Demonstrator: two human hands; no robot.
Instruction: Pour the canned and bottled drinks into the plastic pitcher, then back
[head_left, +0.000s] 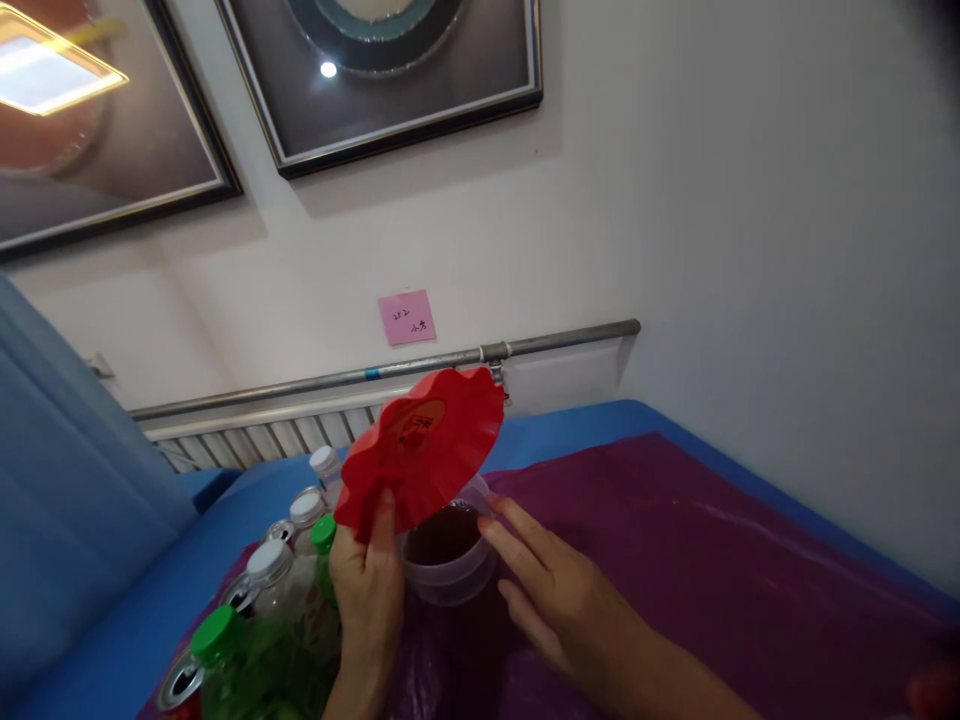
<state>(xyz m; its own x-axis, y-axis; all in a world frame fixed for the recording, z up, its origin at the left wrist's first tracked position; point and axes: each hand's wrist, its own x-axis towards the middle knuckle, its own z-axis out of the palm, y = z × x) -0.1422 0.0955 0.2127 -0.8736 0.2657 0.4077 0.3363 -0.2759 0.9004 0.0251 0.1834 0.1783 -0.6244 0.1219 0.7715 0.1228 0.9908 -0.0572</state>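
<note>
My left hand (367,580) grips the lower edge of a red wavy-rimmed plate (450,440), thumb on its face. The plate is tilted up and has a gold patch with dark writing near its middle. Behind and below it stands a clear plastic tub (450,585) holding dark brown liquid (442,537); the plate hides part of its rim. My right hand (551,580) is beside the tub, fingers stretched out and apart, with the fingertips at the tub's right rim. Whether they touch it is hard to make out.
Left of my hands stand several bottles, among them a green-capped bottle (219,635) and a white-capped bottle (270,562), with open cans (180,685) alongside. Purple sheeting (675,560) covers the blue surface (600,420). A radiator (262,440) and pipe (570,338) run along the wall behind.
</note>
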